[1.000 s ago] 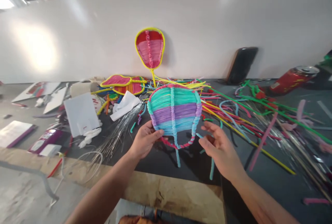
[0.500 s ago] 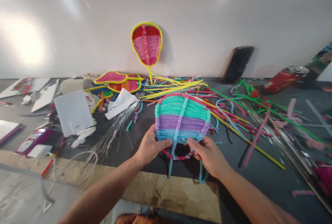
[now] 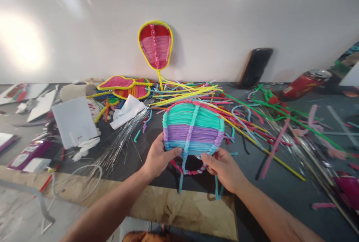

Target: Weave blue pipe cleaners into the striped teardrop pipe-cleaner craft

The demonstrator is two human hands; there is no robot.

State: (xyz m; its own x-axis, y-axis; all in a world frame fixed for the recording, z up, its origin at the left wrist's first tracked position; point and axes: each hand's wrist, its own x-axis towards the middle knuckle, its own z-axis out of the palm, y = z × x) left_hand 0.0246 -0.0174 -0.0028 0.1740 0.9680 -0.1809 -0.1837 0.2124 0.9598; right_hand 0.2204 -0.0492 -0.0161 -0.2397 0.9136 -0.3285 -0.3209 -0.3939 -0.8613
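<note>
Panel (image 3: pixel 193 132) of striped fuzzy strands is pinched at lower left by the left hand (image 3: pixel 161 158) and at lower right by the right hand (image 3: pixel 223 167), above the dark table (image 3: pixel 196 186). At far right, a phone (image 3: pixel 256 68) tilts before the pale wall (image 3: pixel 213 21); a second ago, the right hand was off the panel.

One striped panel (image 3: pixel 206 133), one upright yellow-rimmed paddle (image 3: pixel 162 44), one black phone (image 3: pixel 256 68), one red can (image 3: pixel 304 84)
</note>
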